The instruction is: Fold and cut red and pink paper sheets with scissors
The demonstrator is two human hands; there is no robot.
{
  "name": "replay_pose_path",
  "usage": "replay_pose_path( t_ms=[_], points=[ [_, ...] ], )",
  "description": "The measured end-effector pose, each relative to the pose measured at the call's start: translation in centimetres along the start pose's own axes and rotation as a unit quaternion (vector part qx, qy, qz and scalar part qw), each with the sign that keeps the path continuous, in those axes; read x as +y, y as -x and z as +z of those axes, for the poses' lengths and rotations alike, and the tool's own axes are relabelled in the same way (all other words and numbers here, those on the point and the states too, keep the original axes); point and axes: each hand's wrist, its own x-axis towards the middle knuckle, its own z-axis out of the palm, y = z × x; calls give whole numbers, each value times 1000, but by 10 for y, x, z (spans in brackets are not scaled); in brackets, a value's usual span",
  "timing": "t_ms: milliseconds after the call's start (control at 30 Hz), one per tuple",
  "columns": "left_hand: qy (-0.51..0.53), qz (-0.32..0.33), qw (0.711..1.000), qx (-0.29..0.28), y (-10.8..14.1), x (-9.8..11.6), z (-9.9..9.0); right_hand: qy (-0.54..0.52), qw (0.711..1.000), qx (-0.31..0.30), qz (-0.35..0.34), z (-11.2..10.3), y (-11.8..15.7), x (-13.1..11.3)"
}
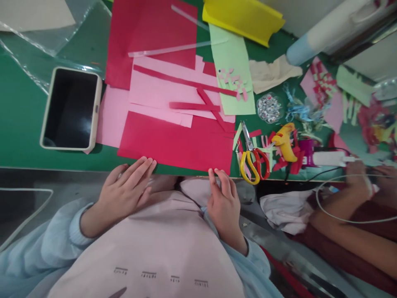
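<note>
A red sheet of paper (pixel 173 142) lies along the front edge of the green table. My left hand (pixel 128 186) rests at the sheet's lower left edge, palm down and fingers stretched out, holding nothing. At the lower right edge of the same sheet, the fingertips of my right hand (pixel 225 200) meet the paper; its fingers are extended and slightly apart. Red paper strips (pixel 194 106) and pink sheets (pixel 161 82) lie just beyond. Scissors (pixel 252 155) with yellow and red handles sit right of the sheet.
A phone (pixel 70 109) lies at left. To the right are a yellow glue gun (pixel 285 142), paper scraps, a dish of small googly eyes (pixel 269 107) and a light green sheet (pixel 232 54) bearing small pink pieces. Another person's arm (pixel 344 207) is at far right, near a cable.
</note>
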Motion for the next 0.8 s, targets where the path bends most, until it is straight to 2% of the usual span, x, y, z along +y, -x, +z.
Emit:
replay_pose_path(
  t_ms=[200, 333, 400, 467, 567, 667, 800],
  points=[
    [47, 14, 999, -6, 0, -8, -1, 11, 1000, -16, -7, -10, -5, 1],
    [52, 5, 999, -2, 2, -8, 1, 37, 999, 2, -28, -14, -19, -11],
    [48, 4, 999, -2, 1, -6, 2, 26, 996, 4, -81, -11, -30, -25],
    [44, 2, 999, 0, 0, -4, 3, 1, 988, -20, -151, -7, -42, -41],
    [31, 2, 1000, 5, 0, -3, 3, -21, 978, -18, -205, 1, -58, -62],
    [28, 18, 999, 7, 1, -8, 3, -25, 978, -2, -208, 5, -65, -71],
    [49, 53, 997, -3, 3, -25, -1, -32, 980, -14, -195, 6, -65, -70]
  ],
)
